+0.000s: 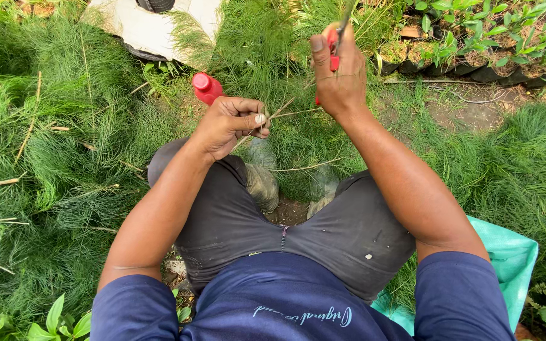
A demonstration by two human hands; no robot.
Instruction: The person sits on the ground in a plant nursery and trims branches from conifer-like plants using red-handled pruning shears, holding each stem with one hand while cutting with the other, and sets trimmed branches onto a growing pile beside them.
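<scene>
My left hand [230, 123] is closed around a thin brown stem [284, 108] of feathery green foliage, pinched between thumb and fingers above my left knee. My right hand [337, 74] is raised a little farther out, gripping red-handled pruning shears [335, 45]; their blades point up into the greenery and are mostly hidden. The stem runs from my left hand toward my right. A red bottle cap [205, 85] pokes up just behind my left hand. I sit with knees apart in dark shorts, my muddy boots [261, 183] on the soil between them.
Cut feathery greens [45, 158] lie piled on the left and right. A white sack [153, 28] lies at the top. Small potted seedlings in black bags [475, 44] stand at the top right. A teal cloth [507, 259] lies under my right side.
</scene>
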